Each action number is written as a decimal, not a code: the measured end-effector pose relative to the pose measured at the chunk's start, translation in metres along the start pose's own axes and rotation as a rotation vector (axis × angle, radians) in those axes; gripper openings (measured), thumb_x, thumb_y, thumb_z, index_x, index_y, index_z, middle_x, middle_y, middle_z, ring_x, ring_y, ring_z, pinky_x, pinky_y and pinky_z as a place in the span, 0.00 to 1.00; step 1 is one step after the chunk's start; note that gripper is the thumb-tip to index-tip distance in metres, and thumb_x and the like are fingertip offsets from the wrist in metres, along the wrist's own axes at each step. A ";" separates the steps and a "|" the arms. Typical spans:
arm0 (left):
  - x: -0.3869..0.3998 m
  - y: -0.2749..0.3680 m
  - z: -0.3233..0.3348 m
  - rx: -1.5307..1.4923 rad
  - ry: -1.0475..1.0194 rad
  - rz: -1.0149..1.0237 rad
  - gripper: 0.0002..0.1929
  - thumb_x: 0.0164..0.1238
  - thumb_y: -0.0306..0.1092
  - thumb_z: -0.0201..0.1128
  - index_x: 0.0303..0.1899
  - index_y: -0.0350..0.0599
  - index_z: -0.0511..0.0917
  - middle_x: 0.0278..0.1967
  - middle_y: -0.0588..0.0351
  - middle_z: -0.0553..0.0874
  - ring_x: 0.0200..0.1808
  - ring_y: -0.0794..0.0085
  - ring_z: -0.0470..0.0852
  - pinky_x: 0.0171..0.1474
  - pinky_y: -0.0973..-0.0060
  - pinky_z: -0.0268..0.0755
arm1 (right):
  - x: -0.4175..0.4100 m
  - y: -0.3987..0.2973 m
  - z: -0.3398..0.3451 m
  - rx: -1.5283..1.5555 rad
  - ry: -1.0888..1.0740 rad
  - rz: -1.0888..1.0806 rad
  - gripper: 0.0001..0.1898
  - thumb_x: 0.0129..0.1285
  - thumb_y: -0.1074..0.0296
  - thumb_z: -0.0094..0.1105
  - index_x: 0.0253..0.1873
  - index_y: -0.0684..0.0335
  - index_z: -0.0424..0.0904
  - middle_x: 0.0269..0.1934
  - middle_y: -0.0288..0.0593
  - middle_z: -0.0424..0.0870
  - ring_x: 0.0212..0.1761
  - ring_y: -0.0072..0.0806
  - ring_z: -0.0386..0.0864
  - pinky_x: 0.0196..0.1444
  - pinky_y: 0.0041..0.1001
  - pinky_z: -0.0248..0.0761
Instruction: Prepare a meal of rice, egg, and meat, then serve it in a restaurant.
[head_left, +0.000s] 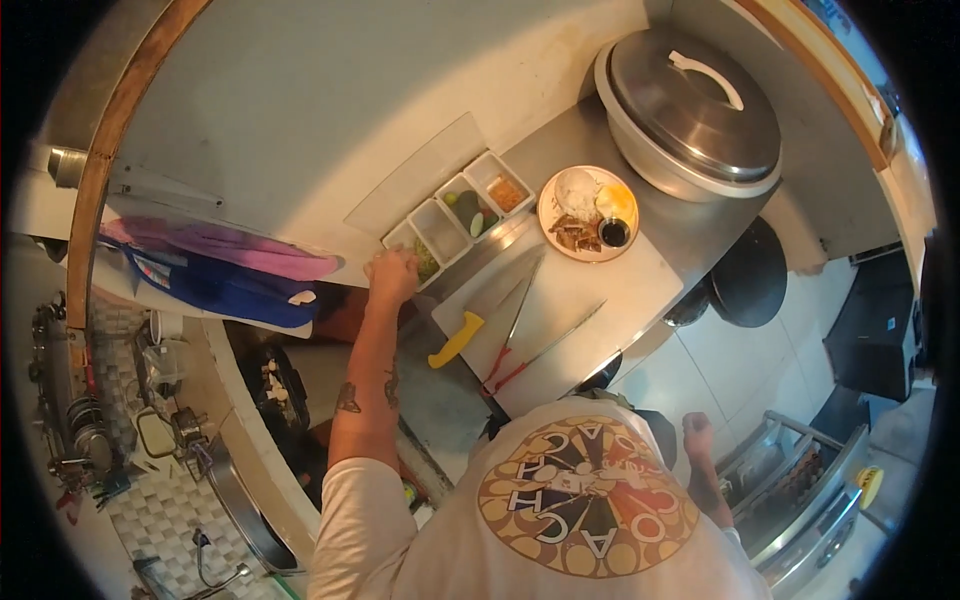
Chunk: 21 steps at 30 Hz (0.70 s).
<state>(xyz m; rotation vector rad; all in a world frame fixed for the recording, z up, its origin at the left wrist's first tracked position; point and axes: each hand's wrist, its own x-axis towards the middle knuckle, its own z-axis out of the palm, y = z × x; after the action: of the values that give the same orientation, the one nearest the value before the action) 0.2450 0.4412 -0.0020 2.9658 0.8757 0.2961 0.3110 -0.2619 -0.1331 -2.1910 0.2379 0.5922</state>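
Note:
My left hand (394, 274) reaches to the end compartment of a white condiment caddy, by some shredded green vegetable (426, 261). Its fingertips are partly hidden, so I cannot tell whether they pinch anything. My right hand (697, 433) hangs low at my side, fingers curled, with nothing visible in it. On the white cutting board (600, 322) lie a yellow-handled knife (459, 341) and metal tongs with red handles (504, 367). A round plate (553, 244) at the board's far edge bears white rice (577, 193), a fried egg (616, 201), browned meat pieces (574, 234) and a cup of dark sauce (614, 232).
Other caddy compartments hold cucumber (477, 223) with small green fruit and shredded orange food (505, 193). A large lidded pot (694, 112) stands at the back right of the steel counter (652, 217). Cloths (217, 277) hang at left; a sink (251, 502) lies lower left.

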 end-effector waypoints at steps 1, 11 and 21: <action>0.006 0.010 -0.005 -0.127 -0.053 -0.070 0.09 0.66 0.39 0.63 0.40 0.49 0.87 0.44 0.54 0.87 0.52 0.51 0.81 0.54 0.46 0.65 | 0.002 -0.004 -0.002 -0.006 0.015 0.004 0.06 0.70 0.69 0.61 0.39 0.64 0.80 0.30 0.36 0.83 0.31 0.19 0.77 0.39 0.23 0.71; 0.105 0.122 0.008 -0.111 0.079 0.084 0.07 0.61 0.35 0.63 0.37 0.52 0.88 0.37 0.53 0.88 0.46 0.57 0.82 0.55 0.50 0.62 | -0.028 -0.029 0.004 -0.040 0.012 0.018 0.07 0.66 0.68 0.64 0.37 0.65 0.80 0.30 0.38 0.83 0.34 0.24 0.78 0.42 0.28 0.73; 0.164 0.173 0.060 0.411 -0.473 0.247 0.08 0.64 0.34 0.62 0.37 0.51 0.90 0.42 0.53 0.91 0.52 0.61 0.86 0.62 0.51 0.59 | -0.085 0.004 0.003 0.016 0.171 0.216 0.07 0.67 0.69 0.62 0.36 0.66 0.80 0.29 0.38 0.83 0.32 0.24 0.79 0.40 0.27 0.74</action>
<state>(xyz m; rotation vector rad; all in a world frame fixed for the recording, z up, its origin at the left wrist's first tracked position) 0.4839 0.3852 -0.0173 3.2775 0.5652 -0.6359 0.2344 -0.2653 -0.0957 -2.2177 0.5734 0.5179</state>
